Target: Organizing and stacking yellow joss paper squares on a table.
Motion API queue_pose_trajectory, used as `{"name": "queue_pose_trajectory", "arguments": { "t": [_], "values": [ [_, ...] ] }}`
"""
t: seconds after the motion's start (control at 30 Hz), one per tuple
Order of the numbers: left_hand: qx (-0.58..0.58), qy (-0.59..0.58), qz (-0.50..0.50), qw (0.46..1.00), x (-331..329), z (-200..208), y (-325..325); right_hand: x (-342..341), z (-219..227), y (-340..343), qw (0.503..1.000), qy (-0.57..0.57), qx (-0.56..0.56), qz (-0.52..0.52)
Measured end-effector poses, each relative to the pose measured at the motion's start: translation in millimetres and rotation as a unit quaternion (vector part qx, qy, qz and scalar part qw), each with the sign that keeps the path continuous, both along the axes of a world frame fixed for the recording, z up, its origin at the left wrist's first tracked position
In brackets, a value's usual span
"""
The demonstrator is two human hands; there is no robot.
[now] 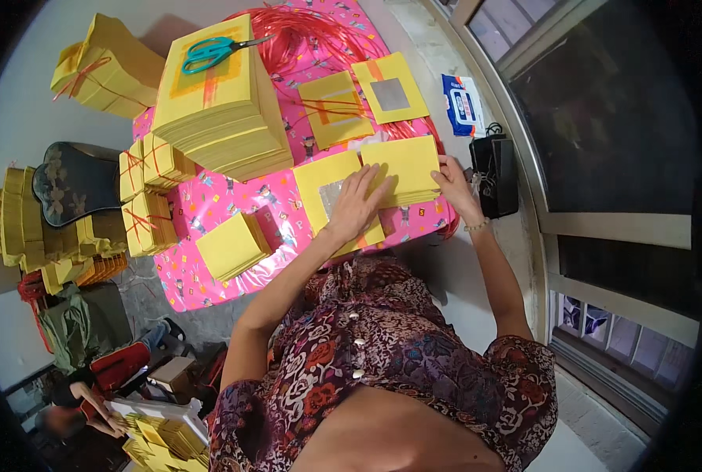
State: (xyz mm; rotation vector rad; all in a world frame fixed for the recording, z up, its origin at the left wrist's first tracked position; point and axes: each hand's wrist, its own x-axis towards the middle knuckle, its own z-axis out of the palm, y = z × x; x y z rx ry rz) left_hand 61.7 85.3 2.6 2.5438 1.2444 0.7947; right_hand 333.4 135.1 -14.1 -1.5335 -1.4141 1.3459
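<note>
My left hand (356,206) lies flat with fingers stretched out. It rests on a yellow sheet with a silver square (331,193), its fingertips reaching the left edge of a stack of yellow paper (402,167). At that stack's right edge my right hand (457,187) has thumb and fingers closed on the paper; how many sheets are between them I cannot make out. Beyond the stack lie a yellow sheet with a silver square (389,93) and another with an orange border (335,126), red strings across it.
A pink patterned tablecloth (186,279) covers the table. On it stand a tall paper stack (225,118) with teal scissors (209,55) on top, tied bundles (148,224), a small stack (231,248) and red strings (288,35). A wipes pack (461,106) and black box (493,177) sit right. Another person's hand (113,423) is lower left.
</note>
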Motion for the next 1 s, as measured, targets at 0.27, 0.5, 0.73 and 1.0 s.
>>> {"name": "queue_pose_trajectory", "arguments": {
  "t": [0.27, 0.5, 0.73, 1.0],
  "values": [
    [-0.038, 0.085, -0.050, 0.994, 29.9, -33.8, -3.8, 4.8, -25.1, -1.4, 0.998, -0.010, -0.061, -0.011],
    [-0.058, 0.192, -0.038, 0.979, 44.8, -47.8, -3.9, 8.0, -50.5, 0.1, 0.988, -0.151, -0.013, 0.010],
    [-0.015, 0.255, -0.025, 0.967, 47.7, -69.5, -5.8, -31.6, 2.1, -17.8, 0.873, -0.441, 0.206, 0.024],
    [-0.078, 0.264, -0.038, 0.961, 53.7, -62.1, -8.1, -16.4, -38.1, -17.0, 0.913, -0.383, 0.061, 0.130]
  ]
}}
